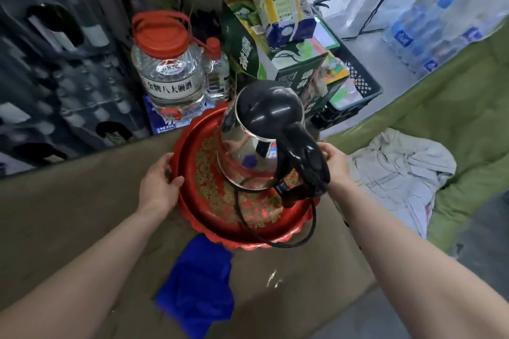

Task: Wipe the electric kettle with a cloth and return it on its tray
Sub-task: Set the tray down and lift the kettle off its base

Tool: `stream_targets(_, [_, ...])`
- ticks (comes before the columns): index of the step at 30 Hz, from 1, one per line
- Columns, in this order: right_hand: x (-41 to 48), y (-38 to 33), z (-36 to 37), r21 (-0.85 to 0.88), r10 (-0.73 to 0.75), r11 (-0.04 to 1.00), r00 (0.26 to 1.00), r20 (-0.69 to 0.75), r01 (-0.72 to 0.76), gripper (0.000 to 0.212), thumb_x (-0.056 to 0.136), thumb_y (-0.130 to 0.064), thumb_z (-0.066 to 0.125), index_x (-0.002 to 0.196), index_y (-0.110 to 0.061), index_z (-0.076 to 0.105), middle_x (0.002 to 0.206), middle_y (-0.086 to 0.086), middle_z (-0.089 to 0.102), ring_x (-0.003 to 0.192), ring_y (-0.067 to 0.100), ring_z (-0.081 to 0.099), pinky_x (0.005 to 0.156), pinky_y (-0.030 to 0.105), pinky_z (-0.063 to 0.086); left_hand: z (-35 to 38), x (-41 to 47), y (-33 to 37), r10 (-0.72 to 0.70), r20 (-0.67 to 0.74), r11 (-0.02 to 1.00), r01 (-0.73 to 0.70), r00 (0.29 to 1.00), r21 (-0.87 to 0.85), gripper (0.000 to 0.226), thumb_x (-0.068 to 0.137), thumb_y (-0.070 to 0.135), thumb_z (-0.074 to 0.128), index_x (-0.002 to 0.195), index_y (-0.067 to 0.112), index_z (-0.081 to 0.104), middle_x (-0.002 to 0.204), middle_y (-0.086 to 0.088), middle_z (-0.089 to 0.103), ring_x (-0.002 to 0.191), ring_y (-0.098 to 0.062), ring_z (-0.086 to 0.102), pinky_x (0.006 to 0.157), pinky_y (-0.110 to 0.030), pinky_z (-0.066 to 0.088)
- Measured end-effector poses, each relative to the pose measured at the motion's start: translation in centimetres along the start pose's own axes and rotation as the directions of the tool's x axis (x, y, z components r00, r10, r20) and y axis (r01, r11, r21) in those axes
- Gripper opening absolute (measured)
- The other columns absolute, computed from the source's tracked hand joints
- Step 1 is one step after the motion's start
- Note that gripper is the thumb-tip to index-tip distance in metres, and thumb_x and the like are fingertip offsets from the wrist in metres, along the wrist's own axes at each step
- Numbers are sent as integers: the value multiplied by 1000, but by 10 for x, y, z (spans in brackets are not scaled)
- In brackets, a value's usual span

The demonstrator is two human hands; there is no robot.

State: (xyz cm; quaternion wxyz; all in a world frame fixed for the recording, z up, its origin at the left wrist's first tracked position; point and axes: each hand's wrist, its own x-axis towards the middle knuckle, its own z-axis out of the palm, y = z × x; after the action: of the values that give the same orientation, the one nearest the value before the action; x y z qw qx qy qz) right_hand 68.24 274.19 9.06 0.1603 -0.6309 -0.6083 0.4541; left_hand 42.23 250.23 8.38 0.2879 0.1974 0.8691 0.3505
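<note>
1. Electric kettle [249, 143]: steel body with a black lid and black handle, standing upright in the red tray [190, 201], toward the tray's far side. Its black power cord [275, 239] loops across the tray floor and out over the near rim.
2. Right hand [334, 162]: fingers curled against the outer side of the kettle handle. Whether they fully close round it cannot be told, since the handle hides the fingertips.
3. Left hand [159, 179]: closed over the tray's left rim, thumb on the inner edge, fingers beneath.
4. Blue cloth [198, 286]: lies crumpled on the surface just in front of the tray, its far edge tucked under the rim; neither hand touches it.
5. Progress (judgement): the kettle sits on its tray and the cloth is set down. This fits either the start, before lifting, or the end, after wiping; the view alone does not settle which.
6. Surface: a brown-draped table [68, 215], with a green cover and a pale crumpled rag [399, 170] to the right.
7. Room: a crowded storeroom. A large clear jar [168, 74] with a red lid, green cartons [289, 63], a dark crate and packs of bottled water [429, 30] stand behind.
</note>
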Motion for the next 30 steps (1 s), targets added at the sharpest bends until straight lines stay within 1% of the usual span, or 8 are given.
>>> stream_targets(5, [10, 18, 5, -69, -13, 997, 999, 34, 15, 37, 86, -14, 73, 120, -27, 73, 92, 1, 71, 84, 24, 66, 82, 43, 59, -3, -2, -11, -71, 58, 997, 72, 996, -2, 64, 89, 11, 69, 146, 25, 44, 132, -12, 58, 109, -29, 61, 100, -48, 49])
stream_targets(7, [1, 11, -2, -72, -31, 997, 998, 51, 34, 37, 95, -10, 68, 128, -26, 68, 94, -1, 70, 82, 21, 67, 74, 35, 57, -8, -5, -6, -57, 81, 996, 51, 995, 79, 67, 89, 14, 69, 149, 23, 40, 135, -15, 53, 115, -32, 59, 104, -46, 47])
stream_targets(10, [-31, -8, -17, 48, -150, 988, 989, 15, 149, 35, 102, -23, 59, 137, -24, 64, 106, 3, 71, 96, 22, 69, 81, 33, 58, -17, -13, 24, 69, 37, 970, -76, 997, 231, 72, 92, 22, 66, 154, 23, 30, 149, -15, 37, 134, -34, 44, 112, -44, 36])
stream_targets(13, [-95, -45, -40, 277, -207, 945, 974, 91, 175, 34, 102, -49, 50, 125, -32, 68, 119, 2, 71, 113, 19, 68, 97, 35, 55, -30, -34, 84, 304, 38, 952, -305, 952, 4, 65, 96, 37, 58, 153, 29, 30, 155, -1, 35, 134, -14, 41, 110, -34, 35])
stream_targets(17, [-151, -73, -39, 237, -330, 934, 900, 283, 268, 54, 85, -55, 67, 134, -34, 61, 129, -9, 69, 119, 4, 65, 100, 25, 53, -26, -38, 142, 279, 186, 930, -217, 942, -296, 66, 94, 70, 27, 153, 40, 24, 160, 14, 28, 146, -7, 26, 121, -39, 19])
stream_targets(21, [-159, -77, -27, 9, -424, 901, 877, 228, 433, 66, 86, -34, 80, 145, -29, 52, 135, -10, 67, 127, 9, 61, 109, 36, 50, -29, -44, 161, 300, 250, 925, -217, 920, -313, 58, 101, 56, 23, 153, 31, 29, 161, 9, 28, 135, 2, 22, 114, -24, 17])
stream_targets(26, [-163, -96, -38, 75, -486, 873, 849, 208, 482, 53, 88, -11, 79, 136, -24, 60, 112, -18, 69, 104, -11, 62, 95, 19, 49, -41, -53, 159, 328, 281, 904, -213, 902, -371, 55, 104, 49, 29, 155, 29, 24, 161, 10, 25, 136, 3, 22, 109, -18, 20])
stream_targets(30, [-177, -125, -53, 114, -620, 784, 761, 190, 610, 50, 86, -7, 79, 125, -33, 61, 101, -34, 66, 101, -8, 63, 95, 19, 49, -79, -71, 158, 396, 194, 839, -268, 898, -474, 53, 104, 36, 41, 153, 23, 28, 156, 5, 36, 142, -10, 37, 119, -39, 31])
